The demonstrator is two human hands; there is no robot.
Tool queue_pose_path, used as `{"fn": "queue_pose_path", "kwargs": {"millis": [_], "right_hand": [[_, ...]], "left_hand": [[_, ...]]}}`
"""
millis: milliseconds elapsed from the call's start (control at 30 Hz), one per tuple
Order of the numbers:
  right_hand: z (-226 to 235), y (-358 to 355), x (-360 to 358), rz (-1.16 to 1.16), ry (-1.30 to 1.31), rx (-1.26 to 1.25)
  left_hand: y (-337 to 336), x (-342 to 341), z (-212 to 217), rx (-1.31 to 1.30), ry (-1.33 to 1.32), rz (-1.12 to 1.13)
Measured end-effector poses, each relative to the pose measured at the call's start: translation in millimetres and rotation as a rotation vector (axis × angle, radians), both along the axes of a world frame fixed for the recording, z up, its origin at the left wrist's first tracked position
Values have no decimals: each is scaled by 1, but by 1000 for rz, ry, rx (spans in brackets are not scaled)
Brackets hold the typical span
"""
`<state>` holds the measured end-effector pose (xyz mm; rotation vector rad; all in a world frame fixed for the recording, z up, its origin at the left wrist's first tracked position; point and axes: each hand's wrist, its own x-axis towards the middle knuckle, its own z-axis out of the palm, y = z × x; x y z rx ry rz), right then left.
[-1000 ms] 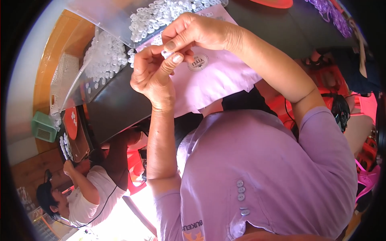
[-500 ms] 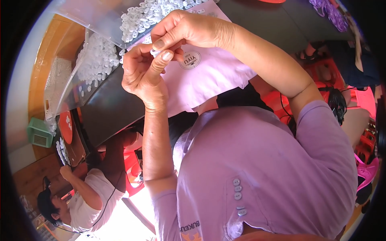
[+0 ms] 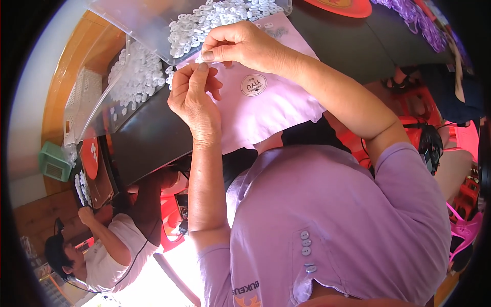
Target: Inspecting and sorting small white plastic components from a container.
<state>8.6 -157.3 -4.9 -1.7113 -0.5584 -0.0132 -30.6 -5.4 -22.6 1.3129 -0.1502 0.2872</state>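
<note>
My left hand [image 3: 194, 97] and my right hand [image 3: 240, 45] meet above a pale pink cloth [image 3: 266, 107] on a dark table [image 3: 148, 138]. Between the fingertips of both hands is a small white plastic piece [image 3: 203, 62], pinched from both sides. A round white sticker [image 3: 253, 85] lies on the cloth just right of my left hand. A heap of small white plastic pieces [image 3: 215, 18] lies in a clear tray right behind my hands.
A second clear tray of white pieces [image 3: 134, 77] tilts at the left beside a white basket [image 3: 82, 100]. A red dish [image 3: 340, 6] and purple pieces [image 3: 417, 23] sit at the far right. Another person in a white shirt [image 3: 110, 253] works at lower left near a green box [image 3: 53, 162].
Both hands have stayed together on the small white piece, shifting slightly in the picture as the view moved. The fingers have turned a little around the piece.
</note>
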Motion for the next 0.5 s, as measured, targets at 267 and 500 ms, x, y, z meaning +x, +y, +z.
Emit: {"fn": "queue_pose_path", "kwargs": {"millis": [267, 500], "right_hand": [[-2, 2, 0, -13, 27, 11], [5, -9, 0, -43, 160, 262]], "left_hand": [[-4, -2, 5, 49, 42, -14], [2, 1, 2, -49, 23, -6]]}}
